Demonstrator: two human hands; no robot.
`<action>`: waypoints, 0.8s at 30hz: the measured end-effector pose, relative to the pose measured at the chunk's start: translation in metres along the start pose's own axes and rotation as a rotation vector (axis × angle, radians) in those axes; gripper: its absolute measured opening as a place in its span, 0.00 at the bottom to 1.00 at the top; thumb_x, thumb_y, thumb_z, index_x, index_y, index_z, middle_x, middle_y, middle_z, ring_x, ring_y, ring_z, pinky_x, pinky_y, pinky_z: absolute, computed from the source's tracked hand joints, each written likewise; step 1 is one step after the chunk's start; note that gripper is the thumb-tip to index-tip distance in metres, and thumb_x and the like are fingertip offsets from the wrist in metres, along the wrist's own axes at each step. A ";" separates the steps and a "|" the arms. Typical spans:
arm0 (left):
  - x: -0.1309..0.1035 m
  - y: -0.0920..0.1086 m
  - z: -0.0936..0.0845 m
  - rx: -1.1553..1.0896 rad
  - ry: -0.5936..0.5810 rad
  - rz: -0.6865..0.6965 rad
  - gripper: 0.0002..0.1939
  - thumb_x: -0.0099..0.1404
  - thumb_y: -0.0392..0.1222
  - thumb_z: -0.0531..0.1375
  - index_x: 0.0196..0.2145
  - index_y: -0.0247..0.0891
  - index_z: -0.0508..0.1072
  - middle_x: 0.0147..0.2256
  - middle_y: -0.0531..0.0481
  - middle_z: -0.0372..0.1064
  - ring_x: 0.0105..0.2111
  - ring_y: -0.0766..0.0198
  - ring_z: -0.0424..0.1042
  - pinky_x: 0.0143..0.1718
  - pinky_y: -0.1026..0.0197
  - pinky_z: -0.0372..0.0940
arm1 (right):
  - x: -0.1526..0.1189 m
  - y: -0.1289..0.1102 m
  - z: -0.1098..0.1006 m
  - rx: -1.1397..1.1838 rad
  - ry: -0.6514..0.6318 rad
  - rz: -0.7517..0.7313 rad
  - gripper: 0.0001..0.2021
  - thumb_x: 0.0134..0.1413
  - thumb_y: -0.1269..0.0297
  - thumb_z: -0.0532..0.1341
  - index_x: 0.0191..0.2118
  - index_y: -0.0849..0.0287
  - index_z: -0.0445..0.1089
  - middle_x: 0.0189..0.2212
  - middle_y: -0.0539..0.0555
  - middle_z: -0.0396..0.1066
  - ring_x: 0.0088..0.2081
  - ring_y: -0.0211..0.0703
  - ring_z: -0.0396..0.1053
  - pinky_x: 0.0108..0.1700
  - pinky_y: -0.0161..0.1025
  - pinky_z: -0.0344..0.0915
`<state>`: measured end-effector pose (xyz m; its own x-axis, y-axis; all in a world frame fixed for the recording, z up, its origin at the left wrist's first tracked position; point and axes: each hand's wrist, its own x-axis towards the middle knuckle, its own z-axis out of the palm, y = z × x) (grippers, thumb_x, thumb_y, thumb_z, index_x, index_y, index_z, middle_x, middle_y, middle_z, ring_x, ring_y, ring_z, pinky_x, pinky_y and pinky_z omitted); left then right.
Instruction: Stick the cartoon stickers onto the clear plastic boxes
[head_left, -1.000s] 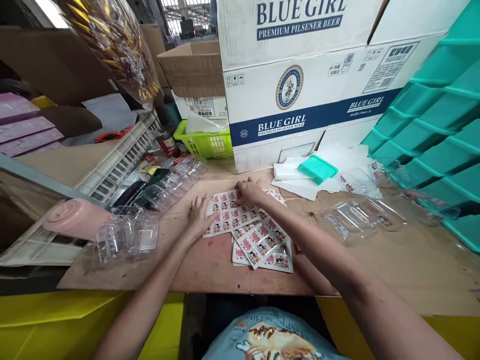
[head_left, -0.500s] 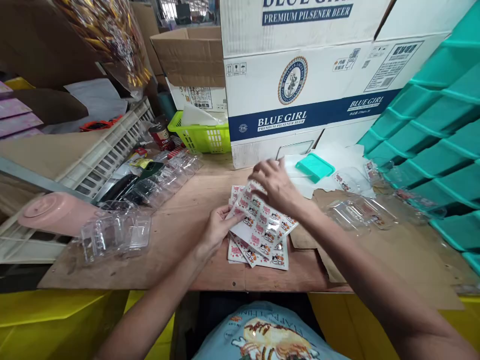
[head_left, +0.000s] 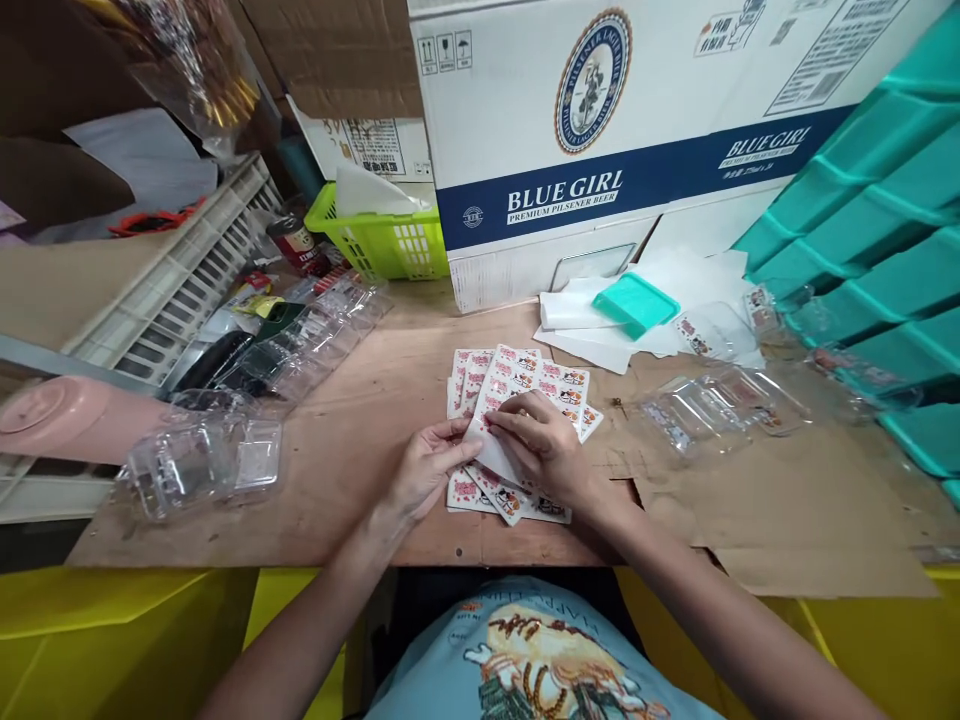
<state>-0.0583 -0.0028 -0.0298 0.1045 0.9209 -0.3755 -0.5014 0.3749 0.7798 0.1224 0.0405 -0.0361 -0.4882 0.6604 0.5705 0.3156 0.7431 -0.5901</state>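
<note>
Several sticker sheets printed with cats and pink figures lie fanned in a loose pile point(head_left: 564, 385) on the wooden table. The top sticker sheet point(head_left: 517, 365) has a bare white patch at its near end. My left hand point(head_left: 427, 465) pinches that sheet's left edge between thumb and fingers. Over the same sheet, my right hand point(head_left: 544, 440) is closed, thumb and fingertips together at a small pink sticker point(head_left: 486, 424) next to the left fingertips. The fingers hide most of that sticker. Part of the sheet is covered by the right hand.
Clear plastic clamshells point(head_left: 202, 465) lie at left beside a pink bottle point(head_left: 82, 420). More clear packs point(head_left: 697, 415) rest on cardboard point(head_left: 787, 510) at right. Behind are a teal lid point(head_left: 637, 305), a green basket point(head_left: 382, 245) and a white beer carton point(head_left: 510, 130). Teal bins point(head_left: 862, 240) stack up at right.
My right hand has come down and nearer from above the sheet, and its fingertips now meet at the sheet beside my left hand. The sheet lies flatter on the pile. The view has tilted down.
</note>
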 end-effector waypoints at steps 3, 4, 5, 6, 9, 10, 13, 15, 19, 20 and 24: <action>-0.001 -0.006 -0.001 -0.023 0.011 0.045 0.10 0.49 0.37 0.73 0.31 0.35 0.80 0.29 0.49 0.77 0.29 0.67 0.74 0.38 0.64 0.68 | -0.001 -0.005 0.001 0.000 0.010 -0.018 0.12 0.63 0.71 0.58 0.50 0.59 0.73 0.39 0.59 0.71 0.41 0.45 0.67 0.42 0.45 0.67; -0.001 -0.008 -0.002 -0.015 0.000 0.060 0.08 0.50 0.38 0.72 0.30 0.35 0.80 0.29 0.50 0.76 0.29 0.68 0.73 0.38 0.65 0.68 | -0.002 -0.007 0.001 -0.004 0.011 -0.024 0.11 0.63 0.70 0.59 0.49 0.60 0.74 0.38 0.59 0.71 0.40 0.45 0.67 0.41 0.45 0.67; -0.001 -0.009 -0.003 0.006 -0.015 0.080 0.07 0.53 0.39 0.72 0.30 0.36 0.80 0.30 0.50 0.76 0.30 0.68 0.73 0.38 0.64 0.68 | -0.001 -0.009 0.002 -0.012 0.015 -0.025 0.10 0.63 0.69 0.59 0.48 0.60 0.74 0.37 0.59 0.71 0.39 0.45 0.67 0.41 0.44 0.67; -0.001 -0.010 -0.004 0.046 -0.029 0.110 0.06 0.55 0.40 0.70 0.31 0.36 0.81 0.31 0.50 0.75 0.31 0.67 0.72 0.39 0.64 0.68 | -0.001 -0.011 0.002 -0.024 0.013 -0.017 0.09 0.63 0.68 0.59 0.46 0.61 0.75 0.37 0.59 0.72 0.39 0.45 0.67 0.40 0.44 0.67; 0.001 -0.012 -0.008 0.233 -0.032 0.276 0.05 0.59 0.41 0.68 0.33 0.38 0.81 0.36 0.49 0.72 0.37 0.66 0.71 0.40 0.65 0.67 | 0.001 -0.015 0.001 -0.035 -0.017 0.046 0.09 0.64 0.65 0.59 0.42 0.59 0.76 0.35 0.58 0.73 0.37 0.44 0.68 0.38 0.42 0.66; 0.001 -0.012 -0.009 0.298 -0.025 0.338 0.05 0.59 0.41 0.67 0.33 0.38 0.81 0.36 0.49 0.71 0.38 0.66 0.70 0.39 0.66 0.66 | 0.002 -0.017 0.001 -0.020 -0.023 0.074 0.09 0.64 0.65 0.59 0.41 0.59 0.77 0.35 0.58 0.74 0.36 0.44 0.69 0.38 0.42 0.66; 0.000 -0.013 -0.008 0.428 -0.011 0.431 0.05 0.58 0.43 0.68 0.31 0.39 0.81 0.32 0.50 0.70 0.35 0.65 0.69 0.36 0.66 0.66 | 0.004 -0.021 0.002 0.065 0.008 0.169 0.09 0.63 0.66 0.59 0.35 0.58 0.77 0.32 0.56 0.74 0.34 0.43 0.69 0.36 0.41 0.65; -0.001 -0.013 -0.005 0.450 0.001 0.405 0.07 0.58 0.44 0.68 0.30 0.38 0.80 0.30 0.50 0.70 0.32 0.65 0.69 0.34 0.64 0.67 | 0.006 -0.022 0.003 0.143 0.067 0.265 0.10 0.61 0.65 0.60 0.30 0.59 0.76 0.29 0.55 0.73 0.31 0.42 0.68 0.36 0.40 0.65; -0.001 -0.019 -0.006 0.398 0.014 0.239 0.13 0.57 0.48 0.68 0.33 0.36 0.78 0.29 0.50 0.71 0.25 0.65 0.71 0.30 0.61 0.71 | 0.010 -0.016 -0.002 0.395 0.193 0.546 0.12 0.58 0.59 0.63 0.26 0.59 0.74 0.25 0.52 0.71 0.28 0.39 0.67 0.31 0.37 0.62; -0.001 -0.020 -0.009 0.396 0.014 0.211 0.14 0.57 0.49 0.68 0.34 0.35 0.77 0.28 0.50 0.70 0.24 0.65 0.71 0.29 0.60 0.71 | 0.011 -0.013 -0.006 0.445 0.239 0.596 0.12 0.57 0.58 0.63 0.26 0.60 0.74 0.25 0.52 0.72 0.28 0.39 0.67 0.31 0.36 0.63; -0.003 -0.015 -0.016 0.626 0.113 0.339 0.18 0.58 0.49 0.66 0.43 0.37 0.77 0.37 0.46 0.71 0.31 0.62 0.72 0.33 0.58 0.71 | 0.016 -0.003 -0.025 0.477 0.504 0.640 0.11 0.59 0.56 0.62 0.31 0.59 0.71 0.28 0.51 0.70 0.31 0.39 0.67 0.35 0.36 0.64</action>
<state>-0.0643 -0.0125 -0.0485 -0.0758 0.9935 -0.0845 0.0998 0.0919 0.9908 0.1339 0.0522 -0.0109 0.1076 0.9794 0.1707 -0.0190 0.1737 -0.9846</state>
